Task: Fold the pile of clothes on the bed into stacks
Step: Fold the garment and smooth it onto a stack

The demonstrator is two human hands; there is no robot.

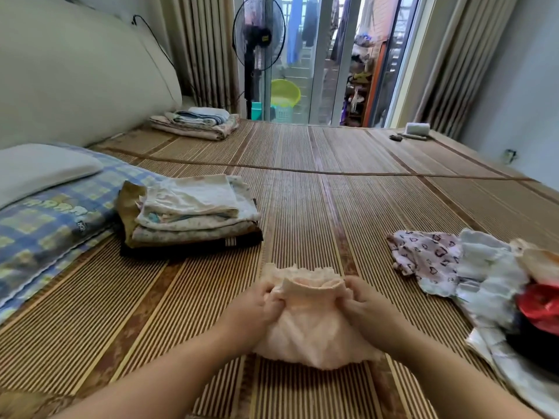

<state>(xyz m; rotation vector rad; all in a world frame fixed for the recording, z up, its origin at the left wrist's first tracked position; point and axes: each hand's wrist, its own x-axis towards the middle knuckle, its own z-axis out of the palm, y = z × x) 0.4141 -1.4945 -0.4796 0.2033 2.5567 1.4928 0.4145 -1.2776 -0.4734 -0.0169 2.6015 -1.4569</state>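
Observation:
A small pale peach garment [311,325] with a frilled elastic edge lies on the striped bamboo mat [317,207] right in front of me. My left hand [257,306] grips its left side near the frilled edge. My right hand [363,300] grips the right side at the same height. A folded stack of light clothes [190,216] sits to the left on a dark item. The unfolded pile [490,282] lies at the right, with a heart-print piece, white cloths and something red.
A blue checked pillow [54,225] and a white pillow [39,170] lie at the left. Folded blankets [196,122] rest at the far left by the headboard. A standing fan [257,49] and glass doors are beyond the bed. Small items [414,131] sit far right.

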